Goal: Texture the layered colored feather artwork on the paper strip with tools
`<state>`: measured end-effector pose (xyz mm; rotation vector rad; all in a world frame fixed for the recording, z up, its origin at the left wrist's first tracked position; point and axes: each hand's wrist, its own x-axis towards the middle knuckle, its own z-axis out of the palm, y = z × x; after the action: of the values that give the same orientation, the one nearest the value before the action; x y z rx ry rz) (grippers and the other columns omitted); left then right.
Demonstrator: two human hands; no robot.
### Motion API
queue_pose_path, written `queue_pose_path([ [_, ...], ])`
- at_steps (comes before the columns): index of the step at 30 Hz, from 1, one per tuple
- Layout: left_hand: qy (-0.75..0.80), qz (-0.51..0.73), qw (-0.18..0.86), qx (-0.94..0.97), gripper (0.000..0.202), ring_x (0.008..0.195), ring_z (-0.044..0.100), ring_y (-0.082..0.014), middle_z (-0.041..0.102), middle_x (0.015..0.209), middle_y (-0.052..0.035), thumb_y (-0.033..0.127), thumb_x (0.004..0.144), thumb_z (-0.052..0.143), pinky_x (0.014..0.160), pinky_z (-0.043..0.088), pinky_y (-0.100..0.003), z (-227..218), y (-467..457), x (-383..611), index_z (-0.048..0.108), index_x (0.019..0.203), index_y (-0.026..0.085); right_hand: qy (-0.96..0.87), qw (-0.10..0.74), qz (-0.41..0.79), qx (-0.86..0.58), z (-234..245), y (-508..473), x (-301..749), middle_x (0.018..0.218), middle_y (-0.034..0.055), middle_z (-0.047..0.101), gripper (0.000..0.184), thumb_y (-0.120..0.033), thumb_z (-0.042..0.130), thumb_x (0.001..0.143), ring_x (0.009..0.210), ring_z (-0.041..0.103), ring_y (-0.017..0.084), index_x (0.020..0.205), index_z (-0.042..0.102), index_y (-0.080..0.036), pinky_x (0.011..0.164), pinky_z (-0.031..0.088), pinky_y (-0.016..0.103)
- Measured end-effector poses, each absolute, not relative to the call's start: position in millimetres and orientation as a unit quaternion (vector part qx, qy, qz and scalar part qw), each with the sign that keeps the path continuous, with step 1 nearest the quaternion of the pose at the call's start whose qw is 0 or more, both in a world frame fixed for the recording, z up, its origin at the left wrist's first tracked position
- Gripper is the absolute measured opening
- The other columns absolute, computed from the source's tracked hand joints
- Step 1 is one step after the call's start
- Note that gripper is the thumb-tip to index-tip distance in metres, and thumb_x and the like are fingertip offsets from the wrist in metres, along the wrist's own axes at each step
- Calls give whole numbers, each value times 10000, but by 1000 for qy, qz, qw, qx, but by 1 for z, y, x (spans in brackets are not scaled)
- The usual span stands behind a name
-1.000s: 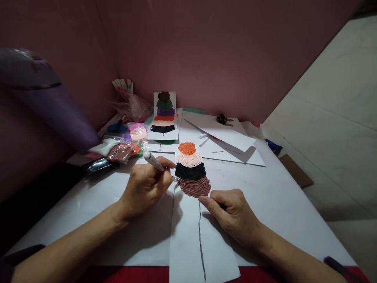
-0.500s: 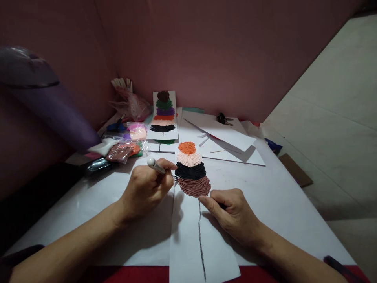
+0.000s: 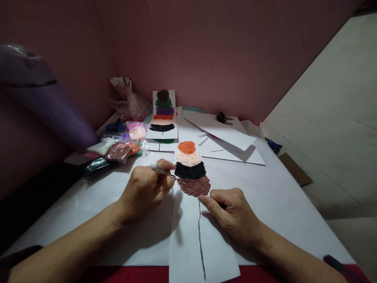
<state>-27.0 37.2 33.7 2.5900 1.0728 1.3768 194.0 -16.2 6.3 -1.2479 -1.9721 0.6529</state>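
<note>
My left hand (image 3: 151,188) is closed around a pale-barrelled pen (image 3: 158,168), its fingertips at the left edge of a long white paper strip (image 3: 188,239). Small dark marks show by these fingertips; the pen's tip cannot be made out. On the strip are textured, clay-like bands: an orange tip (image 3: 186,147), a pale peach band (image 3: 189,158), a black band (image 3: 190,170) and a brown band (image 3: 194,186). A dark wavy stem line (image 3: 200,236) runs down below. My right hand (image 3: 231,210) has its fingers curled in, the thumb tip resting just under the brown band.
A card with coloured bands (image 3: 163,112) leans at the back. Bagged coloured clay (image 3: 119,151) lies to the left, beside a purple roll (image 3: 59,102). Loose white sheets (image 3: 224,133) and keys (image 3: 224,118) are at the back right. Pink wall (image 3: 206,51) rises behind.
The pen in my left hand has tilted, with its top end moving slightly right and down. My right hand and the paper strip stay practically in place.
</note>
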Motion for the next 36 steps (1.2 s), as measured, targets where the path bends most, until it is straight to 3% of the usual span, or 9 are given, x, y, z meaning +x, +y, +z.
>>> queue_pose_path([
  [7, 360, 446, 16, 819, 194, 367, 457, -94, 562, 505, 44, 89, 800, 474, 372, 358, -228, 34, 34, -27, 629, 858, 191, -761, 352, 260, -479, 7, -16, 194, 469, -73, 257, 484, -319, 508, 932, 436, 245, 75, 525, 268, -217, 419, 227, 243],
  [11, 350, 443, 7, 825, 179, 331, 401, -81, 509, 469, 71, 81, 805, 486, 362, 328, -225, 32, 35, -27, 616, 862, 191, -760, 349, 258, -483, 8, -16, 194, 467, -72, 263, 479, -318, 509, 931, 436, 250, 72, 530, 271, -212, 422, 228, 237],
  [20, 349, 435, -21, 830, 174, 380, 491, -90, 624, 564, 29, 86, 820, 477, 397, 378, -221, 30, 35, -28, 603, 885, 187, -759, 349, 263, -482, 8, -16, 193, 473, -74, 253, 478, -313, 508, 930, 441, 245, 77, 529, 266, -220, 415, 230, 243],
  [25, 346, 433, -18, 833, 167, 342, 445, -76, 555, 495, 55, 82, 812, 469, 368, 357, -201, 31, 34, -27, 605, 852, 172, -758, 354, 260, -482, 7, -16, 194, 472, -75, 248, 483, -311, 514, 929, 441, 239, 78, 522, 272, -219, 411, 222, 244],
  [36, 353, 434, 10, 829, 173, 386, 489, -86, 590, 541, 40, 88, 820, 465, 392, 387, -202, 27, 34, -25, 598, 881, 179, -759, 359, 256, -479, 7, -16, 193, 471, -77, 248, 485, -302, 521, 927, 439, 238, 73, 512, 284, -213, 411, 223, 235],
])
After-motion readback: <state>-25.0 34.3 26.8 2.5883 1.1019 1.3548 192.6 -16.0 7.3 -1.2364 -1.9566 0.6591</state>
